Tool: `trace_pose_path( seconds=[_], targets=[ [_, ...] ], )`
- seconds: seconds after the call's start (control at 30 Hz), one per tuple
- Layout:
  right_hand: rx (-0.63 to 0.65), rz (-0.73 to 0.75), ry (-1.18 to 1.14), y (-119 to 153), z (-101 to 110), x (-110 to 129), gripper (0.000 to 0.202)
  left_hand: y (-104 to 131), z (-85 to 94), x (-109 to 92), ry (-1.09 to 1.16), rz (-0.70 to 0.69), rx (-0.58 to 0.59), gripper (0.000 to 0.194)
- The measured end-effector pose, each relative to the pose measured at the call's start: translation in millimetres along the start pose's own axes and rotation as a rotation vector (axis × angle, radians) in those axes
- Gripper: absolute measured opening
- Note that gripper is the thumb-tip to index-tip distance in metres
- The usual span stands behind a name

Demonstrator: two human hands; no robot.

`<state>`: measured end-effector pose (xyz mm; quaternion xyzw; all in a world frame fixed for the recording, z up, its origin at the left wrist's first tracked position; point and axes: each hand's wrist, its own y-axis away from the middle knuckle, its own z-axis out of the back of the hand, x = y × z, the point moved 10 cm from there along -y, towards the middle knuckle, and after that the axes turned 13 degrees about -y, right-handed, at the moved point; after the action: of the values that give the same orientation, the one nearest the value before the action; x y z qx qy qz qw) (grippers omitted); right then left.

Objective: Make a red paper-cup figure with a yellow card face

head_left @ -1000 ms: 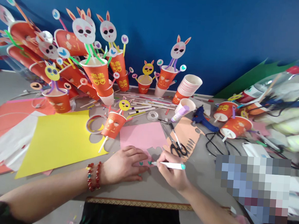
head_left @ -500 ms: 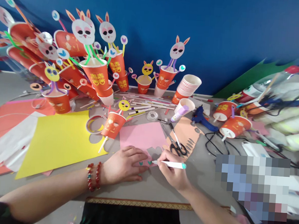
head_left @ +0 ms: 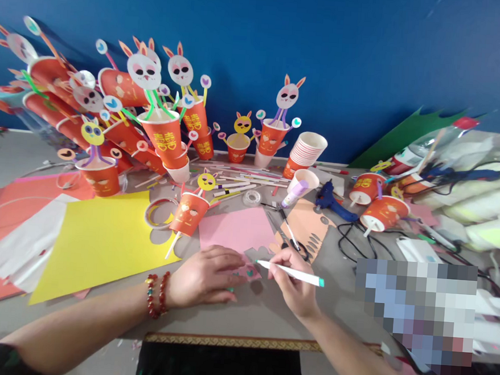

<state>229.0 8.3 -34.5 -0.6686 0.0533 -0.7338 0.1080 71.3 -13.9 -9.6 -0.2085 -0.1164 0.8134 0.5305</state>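
Note:
My left hand [head_left: 203, 275], wearing red beads at the wrist, grips a small pink paper piece [head_left: 251, 273] marked with teal shapes. Part of that piece is hidden under the fingers, and its right edge looks lifted off the table. In my right hand [head_left: 294, 288] is a white felt-tip marker [head_left: 301, 273] with a teal end, its tip just above the piece and apparently not touching it. Beyond both hands lies a larger pink sheet [head_left: 236, 227] with a cut lower edge. Black-handled scissors [head_left: 301, 249] lie partly hidden behind my right hand.
A yellow sheet [head_left: 101, 240] and a tape roll [head_left: 161, 213] lie left. An orange cup figure [head_left: 190, 213] leans nearby. Cup animals [head_left: 161, 138] crowd the back left. Stacked cups [head_left: 306, 154], a blue glue gun [head_left: 333, 202] and cables [head_left: 353, 240] occupy the right.
The marker tip has come up off the pink piece, and my right hand has shifted slightly. My left hand has tilted the piece up. The whole view has shifted a little.

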Motion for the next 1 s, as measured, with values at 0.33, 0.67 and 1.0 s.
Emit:
trace_pose_path(
  seconds=[0.33, 0.67, 1.0],
  targets=[
    [-0.013, 0.032, -0.111, 0, 9, 28, 0.013, 5, 22.5, 28, 0.165, 0.289, -0.102, 0.019],
    [0.174, 0.065, -0.152, 10, -25, 71, 0.02, -9, 28.5, 13, 0.436, 0.403, 0.009, 0.025],
    [0.198, 0.131, -0.099, 15, -31, 79, 0.02, -21, 34.5, -3, 0.414, 0.35, 0.043, 0.035]
  ],
)
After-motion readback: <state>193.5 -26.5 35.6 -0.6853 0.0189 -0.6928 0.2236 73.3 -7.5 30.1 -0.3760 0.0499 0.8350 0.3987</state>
